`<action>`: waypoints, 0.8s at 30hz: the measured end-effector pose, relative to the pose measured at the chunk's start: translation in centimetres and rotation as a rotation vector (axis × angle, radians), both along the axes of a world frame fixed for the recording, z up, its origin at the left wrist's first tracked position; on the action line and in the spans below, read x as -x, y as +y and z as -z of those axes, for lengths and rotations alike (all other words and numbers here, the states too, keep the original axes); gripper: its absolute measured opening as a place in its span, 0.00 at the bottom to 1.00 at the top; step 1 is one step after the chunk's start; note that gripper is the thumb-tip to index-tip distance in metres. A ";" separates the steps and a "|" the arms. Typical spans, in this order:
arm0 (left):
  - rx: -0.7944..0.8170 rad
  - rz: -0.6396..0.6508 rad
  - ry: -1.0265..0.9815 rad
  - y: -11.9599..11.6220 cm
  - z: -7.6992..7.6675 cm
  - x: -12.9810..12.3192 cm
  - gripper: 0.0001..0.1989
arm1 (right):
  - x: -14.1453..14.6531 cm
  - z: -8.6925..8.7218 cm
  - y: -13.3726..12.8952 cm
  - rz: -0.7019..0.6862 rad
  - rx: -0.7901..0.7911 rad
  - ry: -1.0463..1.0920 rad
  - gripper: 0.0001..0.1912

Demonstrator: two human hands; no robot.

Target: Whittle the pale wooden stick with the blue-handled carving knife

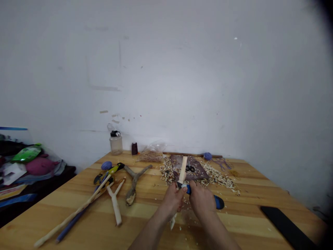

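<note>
My left hand (173, 199) grips a pale peeled wooden stick (182, 170) upright over the wooden table (247, 211). The stick's lower end pokes out below my fist. My right hand (201, 199) is shut around a knife with a blue and black handle (219, 202), close against the stick. The blade is hidden by my fingers. Wood shavings (220, 180) lie scattered just beyond my hands, around a dark brown mat (197, 170) with black-handled scissors (190, 168) on it.
Left on the table lie a forked branch (134, 184), a peeled forked stick (116, 203), long sticks (70, 215) and a yellow-handled tool (114, 169). A plastic bottle (116, 144) stands by the wall. A black strip (287, 227) lies front right.
</note>
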State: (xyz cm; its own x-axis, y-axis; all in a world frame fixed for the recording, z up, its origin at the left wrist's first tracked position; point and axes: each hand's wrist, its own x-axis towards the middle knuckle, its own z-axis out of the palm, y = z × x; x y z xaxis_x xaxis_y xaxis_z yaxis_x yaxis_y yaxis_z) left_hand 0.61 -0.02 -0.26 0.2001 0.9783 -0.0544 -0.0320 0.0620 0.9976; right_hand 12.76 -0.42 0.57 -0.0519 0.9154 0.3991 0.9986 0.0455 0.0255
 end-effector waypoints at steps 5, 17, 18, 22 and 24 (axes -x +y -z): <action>-0.029 -0.017 0.052 -0.1 -0.2 0.1 0.17 | 0.1 -0.1 -0.1 0.010 -0.005 -0.011 0.07; -0.013 -0.003 0.107 -0.3 -0.7 0.4 0.15 | 0.1 -0.3 -0.3 0.007 0.012 -0.011 0.08; -0.006 -0.006 0.115 -0.3 -0.7 0.4 0.15 | 0.1 -0.2 -0.3 0.008 0.013 -0.011 0.08; -0.010 -0.019 0.126 -0.3 -0.6 0.4 0.14 | 0.1 -0.1 -0.2 0.022 0.008 -0.012 0.08; -0.036 -0.031 0.118 -0.2 -0.5 0.4 0.15 | 0.2 -0.1 -0.2 0.034 0.006 -0.005 0.09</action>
State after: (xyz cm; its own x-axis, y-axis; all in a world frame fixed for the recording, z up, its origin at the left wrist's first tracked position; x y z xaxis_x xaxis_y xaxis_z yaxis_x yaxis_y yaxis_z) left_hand 0.21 -0.27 0.23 0.1638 0.9857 -0.0403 0.0841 0.0268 0.9961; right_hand 12.59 -0.63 0.71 -0.0230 0.9193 0.3930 0.9995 0.0121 0.0301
